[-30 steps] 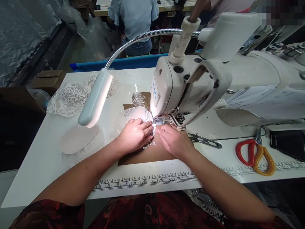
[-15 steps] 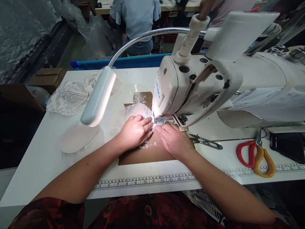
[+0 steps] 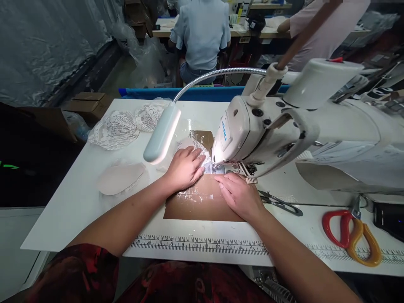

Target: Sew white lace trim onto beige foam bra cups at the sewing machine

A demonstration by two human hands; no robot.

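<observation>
Lace (image 3: 205,153) is lying beside the sewing machine (image 3: 235,130) under a spread left hand (image 3: 186,169) — uneven pressure would be causing puckers; right hand (image 3: 240,192) curling, grip unclear.

I watch through one head-worn camera; it faces forward and down, close over the table (image 3: 72,206), with a sewing machine (image 3: 235,126) at right.

Lace (image 3: 205,155) under left hand (image 3: 184,168), left of machine (image 3: 235,130) on tabletop (image 3: 78,219), snips (image 3: 280,203) right of right hand (image 3: 241,194), scissors (image 3: 356,228) farther right
</observation>
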